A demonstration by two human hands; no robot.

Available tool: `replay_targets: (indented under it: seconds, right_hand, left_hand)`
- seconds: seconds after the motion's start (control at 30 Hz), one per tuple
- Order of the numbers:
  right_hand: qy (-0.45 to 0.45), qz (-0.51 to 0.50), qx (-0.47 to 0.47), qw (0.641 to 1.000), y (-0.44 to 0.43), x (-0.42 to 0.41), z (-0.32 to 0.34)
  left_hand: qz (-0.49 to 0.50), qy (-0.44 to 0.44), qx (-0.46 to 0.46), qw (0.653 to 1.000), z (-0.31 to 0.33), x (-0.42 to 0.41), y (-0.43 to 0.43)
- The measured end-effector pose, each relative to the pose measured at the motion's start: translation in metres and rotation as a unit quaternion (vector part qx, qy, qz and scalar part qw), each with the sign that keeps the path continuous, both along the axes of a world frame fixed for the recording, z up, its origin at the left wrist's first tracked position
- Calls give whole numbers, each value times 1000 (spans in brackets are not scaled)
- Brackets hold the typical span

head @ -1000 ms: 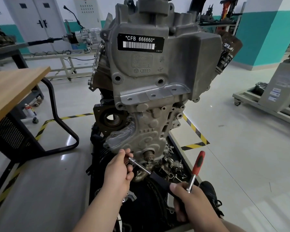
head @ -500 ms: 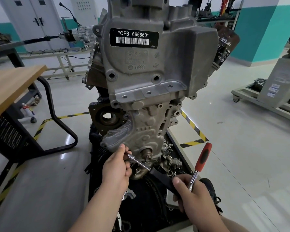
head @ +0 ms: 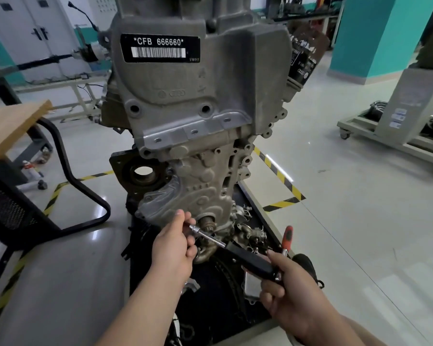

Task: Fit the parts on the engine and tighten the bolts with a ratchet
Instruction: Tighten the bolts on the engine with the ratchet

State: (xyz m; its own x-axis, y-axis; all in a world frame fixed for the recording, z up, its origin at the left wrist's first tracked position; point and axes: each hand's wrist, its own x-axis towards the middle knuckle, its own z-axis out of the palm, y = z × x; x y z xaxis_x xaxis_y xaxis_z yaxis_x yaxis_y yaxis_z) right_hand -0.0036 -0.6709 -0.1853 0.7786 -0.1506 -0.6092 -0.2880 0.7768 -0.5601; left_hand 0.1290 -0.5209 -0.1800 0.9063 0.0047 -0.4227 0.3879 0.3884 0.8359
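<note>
both hands work low on the engine, which stands upright on a black stand base in the middle of the view; the left hand pinches the socket end of the ratchet at the foot of the timing cover, thumb and fingers closed around the head; the right hand is clenched on the ratchet's black grip and also holds a red-handled tool that points up toward 1 o'clock; the chrome shank runs from the left hand toward 4 o'clock into the grip; just beside the socket sits the crankshaft end.

the ratchet looks stiff and steel-heavy for its size, its chrome shank likely slick, so the rubbery grip is the place for turning force while the other hand steadies the head; the engine is a heavy, rigid casting and should not shift under a pull; loose small fittings lie on the base at 3 o'clock of the socket and could scatter if knocked.

the floor is glossy pale grey with yellow-and-black tape around the bay; a wood-topped desk stands at 9 o'clock, a wheeled cart at 3 o'clock, teal walls and double doors at 12.
</note>
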Motion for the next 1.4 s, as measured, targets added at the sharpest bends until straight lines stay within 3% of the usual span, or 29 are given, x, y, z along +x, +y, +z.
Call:
replay_targets:
  seconds: [0.03,0.1,0.23,0.37,0.53,0.6,0.7,0.77,0.87,1.0,1.2,1.4]
  right_hand:
    - [5,-17,63,998,-4,0,1]
    - [-1,-27,85,996,-9,2,0]
    - [-31,38,-82,995,-17,-1,0]
    - [-68,136,-262,953,-21,-9,2]
    - [-93,132,-362,918,-7,-22,6]
    - [-106,109,-442,884,-1,-26,6]
    - [-131,123,-579,795,3,-33,2]
    - [-150,127,-599,776,5,-37,1]
    - [-128,105,-542,824,3,-38,-1]
    - [-79,126,-391,908,-16,-38,-7]
    - [-89,177,-324,925,-58,-42,-18]
    - [-104,72,-268,955,-103,-38,-17]
  left_hand:
    - [2,-11,2,1000,2,-2,-5]
    - [7,-26,12,1000,5,-6,-13]
    - [12,-37,10,999,11,-12,-20]
    - [28,-34,9,999,11,-23,-6]
    - [50,-3,32,998,9,-33,16]
    - [62,12,40,997,7,-36,22]
    - [73,38,47,995,1,-42,30]
    - [71,53,51,995,-3,-46,32]
    - [65,69,67,993,-8,-50,26]
    - [55,80,65,993,-15,-53,7]
    - [-3,74,72,995,-8,-42,-31]
    - [-72,31,102,992,4,-31,-77]
